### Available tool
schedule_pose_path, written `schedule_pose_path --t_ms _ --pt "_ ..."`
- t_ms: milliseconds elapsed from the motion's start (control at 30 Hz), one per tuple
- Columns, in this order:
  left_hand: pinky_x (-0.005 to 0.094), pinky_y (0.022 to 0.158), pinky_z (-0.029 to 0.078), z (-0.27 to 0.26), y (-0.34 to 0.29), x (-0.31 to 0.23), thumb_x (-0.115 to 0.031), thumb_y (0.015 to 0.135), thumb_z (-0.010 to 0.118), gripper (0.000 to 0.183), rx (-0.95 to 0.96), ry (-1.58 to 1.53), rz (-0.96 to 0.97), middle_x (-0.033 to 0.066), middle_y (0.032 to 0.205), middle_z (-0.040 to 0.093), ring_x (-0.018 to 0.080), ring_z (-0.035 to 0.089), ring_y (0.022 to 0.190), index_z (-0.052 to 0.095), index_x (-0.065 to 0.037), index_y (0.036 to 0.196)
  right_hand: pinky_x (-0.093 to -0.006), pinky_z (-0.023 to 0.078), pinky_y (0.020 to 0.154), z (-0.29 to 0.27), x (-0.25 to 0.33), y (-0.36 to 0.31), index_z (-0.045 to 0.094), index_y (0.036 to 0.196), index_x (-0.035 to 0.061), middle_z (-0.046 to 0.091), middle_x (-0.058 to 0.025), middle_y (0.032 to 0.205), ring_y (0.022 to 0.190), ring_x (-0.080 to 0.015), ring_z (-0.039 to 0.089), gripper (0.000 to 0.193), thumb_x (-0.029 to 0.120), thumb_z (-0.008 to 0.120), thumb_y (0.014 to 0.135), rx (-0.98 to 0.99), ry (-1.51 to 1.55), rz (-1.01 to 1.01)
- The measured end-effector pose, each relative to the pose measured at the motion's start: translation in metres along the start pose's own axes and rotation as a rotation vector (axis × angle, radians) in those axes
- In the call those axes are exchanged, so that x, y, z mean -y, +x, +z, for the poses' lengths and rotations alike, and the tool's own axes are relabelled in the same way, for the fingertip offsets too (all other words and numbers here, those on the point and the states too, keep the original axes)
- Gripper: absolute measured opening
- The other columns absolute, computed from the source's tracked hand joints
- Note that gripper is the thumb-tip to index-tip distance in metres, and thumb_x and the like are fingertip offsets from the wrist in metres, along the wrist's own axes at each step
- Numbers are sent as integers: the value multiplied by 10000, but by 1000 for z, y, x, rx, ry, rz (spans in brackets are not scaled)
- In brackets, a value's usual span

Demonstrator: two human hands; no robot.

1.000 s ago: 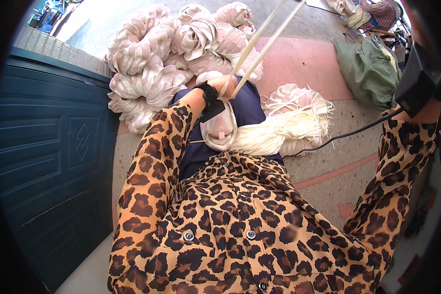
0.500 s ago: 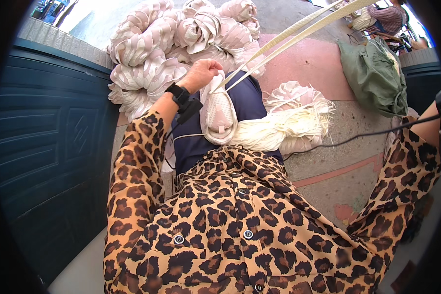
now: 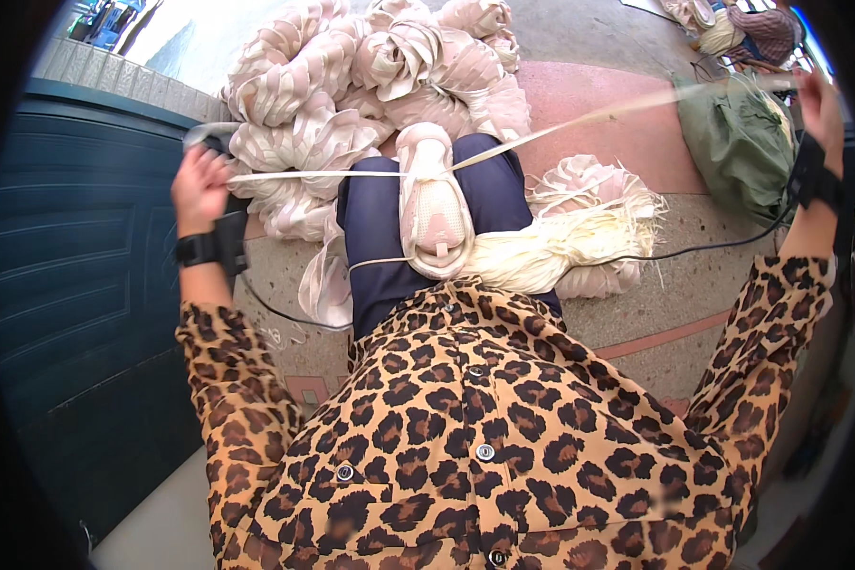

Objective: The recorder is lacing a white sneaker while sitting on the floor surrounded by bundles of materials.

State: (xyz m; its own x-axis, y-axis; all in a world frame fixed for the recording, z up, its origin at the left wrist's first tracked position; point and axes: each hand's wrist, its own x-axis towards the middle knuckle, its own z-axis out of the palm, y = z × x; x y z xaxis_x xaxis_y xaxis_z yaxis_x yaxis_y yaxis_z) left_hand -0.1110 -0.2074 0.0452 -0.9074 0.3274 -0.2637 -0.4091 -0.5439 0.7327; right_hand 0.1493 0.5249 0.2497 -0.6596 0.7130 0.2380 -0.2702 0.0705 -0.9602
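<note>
On my lap lies a pale pink and white shoe upper (image 3: pixel 437 223), its toe toward me. A flat cream shoelace (image 3: pixel 318 176) runs from it, pulled taut to both sides. Closed on the lace's left stretch, my left hand (image 3: pixel 201 180) is held out near the dark blue panel. My right hand (image 3: pixel 819 109) is raised at the far right, fingers closed on the other stretch, which is blurred by motion. Beside the upper, a bundle of cream shoelaces (image 3: pixel 532 249) rests across my right thigh.
Ahead of my knees is a big heap of coiled strings of pink and white uppers (image 3: pixel 304 142). More uppers (image 3: pixel 594 190) lie right of my leg. A green sack (image 3: pixel 736 147) stands at the right. A dark cable (image 3: pixel 684 252) crosses there. Another person (image 3: pixel 765 38) sits far right.
My left hand has left the upper's far end and swung out left with one lace stretch. My right hand has come into view; the lace now spreads to both sides.
</note>
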Motion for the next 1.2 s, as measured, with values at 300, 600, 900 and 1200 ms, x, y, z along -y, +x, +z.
schedule_pose_path --t_ms 300,600,900,1200 --pt "283 498 322 -91 -64 -10 -212 917 398 330 -461 -81 -230 -31 464 284 93 302 395 364 -140 597 -230 460 657 76 -203 -168 580 1056 24 605 -46 751 669 -96 558 224 81 524 846 591 -474 164" --pt "206 556 436 111 -56 174 -210 895 504 190 206 729 -371 -21 656 529 59 473 554 579 -40 851 -381 433 767 224 -262 -271 624 753 19 601 -107 886 886 -287 542 151 86 488 751 940 -906 -263" --pt "136 403 305 122 -62 189 -150 856 548 156 52 843 -418 -35 666 534 3 427 496 621 -25 913 -412 385 731 236 -267 -272 636 791 75 602 -57 891 898 -233 525 142 108 508 741 935 -1077 -184" --pt "346 598 471 115 -59 207 -238 814 527 211 25 1469 -15 136 768 631 259 625 679 644 -68 859 -346 349 736 249 -261 -271 612 702 95 595 -32 731 811 -162 533 93 118 525 726 1128 -1181 -754"
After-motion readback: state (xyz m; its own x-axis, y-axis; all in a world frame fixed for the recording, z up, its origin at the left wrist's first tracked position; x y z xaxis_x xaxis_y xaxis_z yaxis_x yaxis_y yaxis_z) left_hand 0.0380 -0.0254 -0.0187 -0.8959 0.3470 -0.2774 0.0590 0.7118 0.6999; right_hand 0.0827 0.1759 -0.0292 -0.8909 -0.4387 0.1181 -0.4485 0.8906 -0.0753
